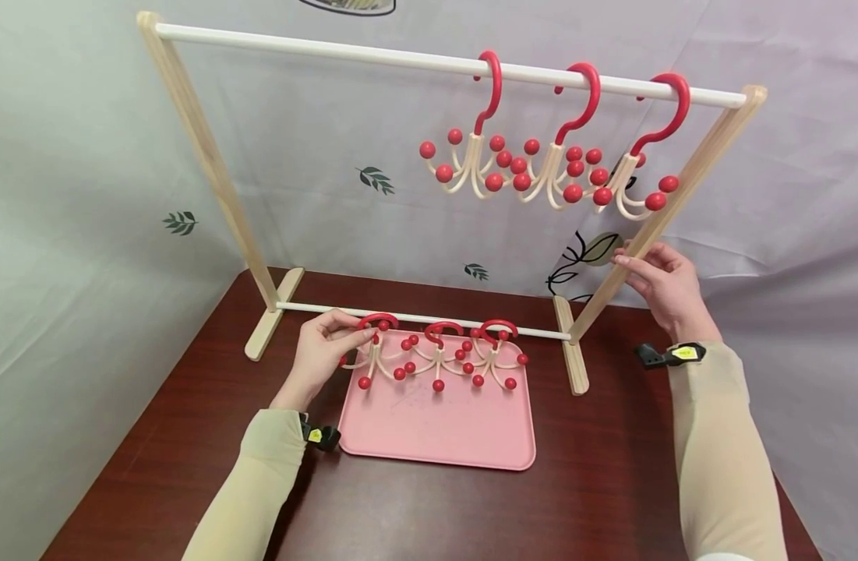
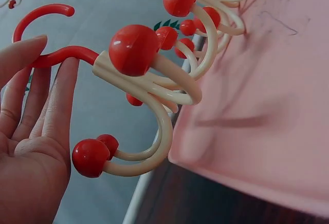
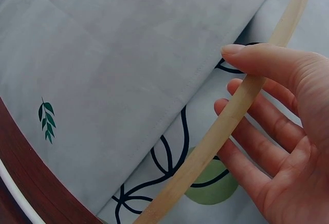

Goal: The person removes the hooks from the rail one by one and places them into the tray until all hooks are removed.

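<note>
My left hand [image 1: 318,352] pinches the red hook [image 2: 64,54] of a cream multi-armed hanger with red ball tips [image 2: 134,50]. This hanger is the leftmost of three at the pink tray [image 1: 436,432]; the middle hanger [image 1: 439,358] and right hanger [image 1: 494,357] are beside it. At the rack's right side, my right hand [image 1: 670,287] grips the wooden post [image 3: 226,118], thumb in front and fingers behind it. Three similar hangers hang by red hooks on the white top rod [image 1: 330,51], at its right half: one left [image 1: 474,160], one middle [image 1: 551,171], one right [image 1: 621,183].
The rack's left post [image 1: 211,160] and its foot [image 1: 274,315] stand at the back left of the dark wooden table [image 1: 611,467]. A low white rod [image 1: 541,333] joins the posts behind the tray. Grey leaf-printed cloth [image 1: 372,249] hangs behind.
</note>
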`<state>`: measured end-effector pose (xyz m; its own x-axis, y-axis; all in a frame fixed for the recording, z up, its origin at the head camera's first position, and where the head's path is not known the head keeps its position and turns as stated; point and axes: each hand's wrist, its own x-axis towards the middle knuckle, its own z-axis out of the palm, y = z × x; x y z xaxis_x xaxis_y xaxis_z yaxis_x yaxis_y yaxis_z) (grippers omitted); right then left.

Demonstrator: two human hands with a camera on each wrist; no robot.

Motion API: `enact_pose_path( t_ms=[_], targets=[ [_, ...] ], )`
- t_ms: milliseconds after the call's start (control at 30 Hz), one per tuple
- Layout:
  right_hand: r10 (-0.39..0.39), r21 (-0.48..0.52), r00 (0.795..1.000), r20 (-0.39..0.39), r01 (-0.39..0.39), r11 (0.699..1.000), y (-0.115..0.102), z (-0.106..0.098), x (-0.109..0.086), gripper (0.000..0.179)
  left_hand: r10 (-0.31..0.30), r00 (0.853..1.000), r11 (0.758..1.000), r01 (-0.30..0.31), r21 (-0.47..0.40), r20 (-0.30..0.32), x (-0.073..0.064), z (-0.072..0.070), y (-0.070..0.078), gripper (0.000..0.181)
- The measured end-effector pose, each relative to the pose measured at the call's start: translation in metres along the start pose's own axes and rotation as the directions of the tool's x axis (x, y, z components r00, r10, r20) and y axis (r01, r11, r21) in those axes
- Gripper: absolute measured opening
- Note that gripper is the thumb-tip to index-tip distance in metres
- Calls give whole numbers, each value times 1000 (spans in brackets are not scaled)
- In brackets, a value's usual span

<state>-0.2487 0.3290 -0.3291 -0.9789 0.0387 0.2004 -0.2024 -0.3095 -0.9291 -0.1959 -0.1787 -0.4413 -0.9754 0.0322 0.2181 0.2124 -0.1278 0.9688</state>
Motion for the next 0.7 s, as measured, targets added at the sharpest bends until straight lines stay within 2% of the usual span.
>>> enact_pose_path(
  t_ms=[167, 500, 700],
  targets=[
    [0, 4, 1000, -3, 0, 1000, 0, -1, 0, 24, -52, 999, 999, 52, 6, 0, 0, 4, -8, 19],
    [-5, -9, 1000, -2, 5, 1000, 0, 0, 1, 25, -104, 995, 994, 104, 23, 1, 5, 12, -19, 25],
    [-4, -6, 1000, -4, 4, 1000, 0, 0, 1, 26, -141, 990, 990, 141, 0, -14, 8, 14, -22, 25]
  ],
)
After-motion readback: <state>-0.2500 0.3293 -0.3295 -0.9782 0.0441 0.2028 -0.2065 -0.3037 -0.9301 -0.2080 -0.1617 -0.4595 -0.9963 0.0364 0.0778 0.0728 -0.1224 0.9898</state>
